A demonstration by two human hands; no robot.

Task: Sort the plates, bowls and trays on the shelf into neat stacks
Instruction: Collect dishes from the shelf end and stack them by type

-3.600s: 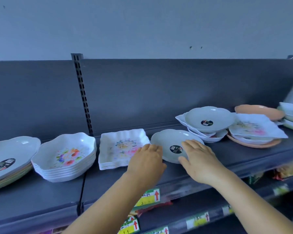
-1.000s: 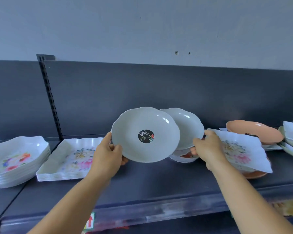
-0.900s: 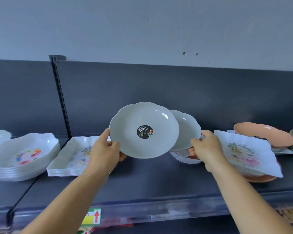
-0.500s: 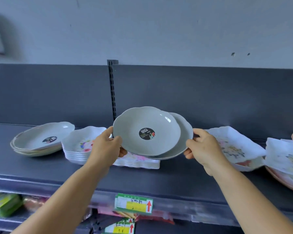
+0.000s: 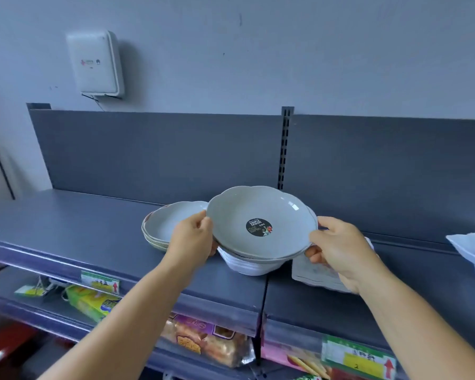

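Left hand and right hand each grip pinching opposite rims of grey plates, held above white bowl stack. Step: carrying to matching grey stack left on shelf. Next: shift left, lower, nest aligned.

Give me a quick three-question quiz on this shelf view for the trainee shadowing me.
1. True or false: both hands grip the grey plates.
2. What sits directly below the held plates: A) white bowl stack, B) orange plate, C) bare shelf?
3. What is stuck in the top plate's centre?

Key:
1. True: left hand on the left rim, right hand on the right.
2. A, the white bowl stack.
3. A round black sticker.
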